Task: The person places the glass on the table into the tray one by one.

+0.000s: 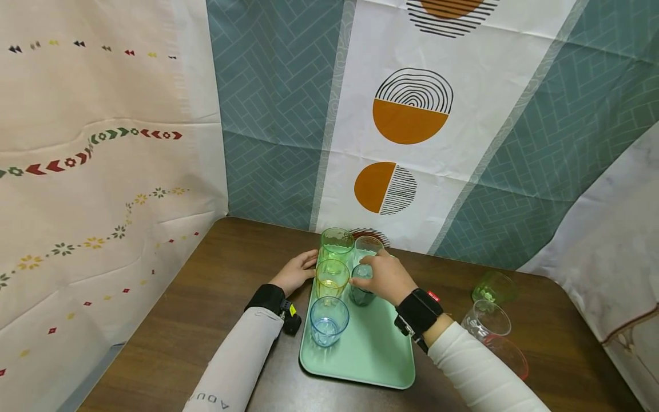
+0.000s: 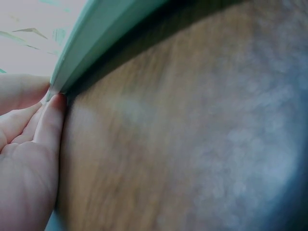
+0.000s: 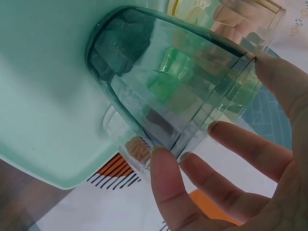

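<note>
A pale green tray (image 1: 368, 349) lies on the wooden table, and my left hand (image 1: 296, 272) pinches its left rim between thumb and fingers. My right hand (image 1: 386, 277) grips a teal glass (image 3: 163, 82) near its rim, fingertips spread round it. That glass stands upright on the tray, right of a yellow glass (image 1: 332, 280). Behind these are a green glass (image 1: 337, 247) and a clear glass (image 1: 366, 247), the latter partly hidden by my right hand. A blue glass (image 1: 329, 325) stands nearest the front of the left row.
On the table right of the tray are another green glass (image 1: 494, 289), another clear glass (image 1: 486, 320) and a red-rimmed glass (image 1: 509, 355), partly hidden by my right sleeve. A patterned curtain (image 1: 273, 114) hangs behind the table's back edge.
</note>
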Available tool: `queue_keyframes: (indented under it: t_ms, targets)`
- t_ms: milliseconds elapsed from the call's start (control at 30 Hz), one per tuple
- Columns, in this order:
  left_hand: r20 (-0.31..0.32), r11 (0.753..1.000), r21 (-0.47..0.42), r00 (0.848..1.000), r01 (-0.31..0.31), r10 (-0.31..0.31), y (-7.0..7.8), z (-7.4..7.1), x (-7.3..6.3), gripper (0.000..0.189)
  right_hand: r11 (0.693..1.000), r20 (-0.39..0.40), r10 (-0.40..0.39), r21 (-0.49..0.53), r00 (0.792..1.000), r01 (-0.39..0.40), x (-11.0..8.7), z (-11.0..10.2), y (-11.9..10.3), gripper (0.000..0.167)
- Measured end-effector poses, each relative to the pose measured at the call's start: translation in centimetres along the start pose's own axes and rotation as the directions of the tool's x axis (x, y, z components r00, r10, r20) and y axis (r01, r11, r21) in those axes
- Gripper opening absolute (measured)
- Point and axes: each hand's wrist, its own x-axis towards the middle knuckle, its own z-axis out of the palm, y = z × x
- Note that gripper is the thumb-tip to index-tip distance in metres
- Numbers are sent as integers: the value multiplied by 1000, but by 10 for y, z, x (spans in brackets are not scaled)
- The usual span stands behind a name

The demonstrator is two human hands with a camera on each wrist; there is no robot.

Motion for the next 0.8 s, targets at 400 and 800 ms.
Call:
queue_keyframes:
  t_ms: [400, 800]
  targets:
    - [1, 1000, 0, 1000, -2, 2, -1, -1, 0, 62, 998, 5, 64, 26, 998, -64, -4, -14, 9, 45]
    - [-4, 1000, -7, 1000, -1, 1, -3, -1, 1, 62, 985, 45, 167, 47, 985, -169, -11, -26, 57, 40]
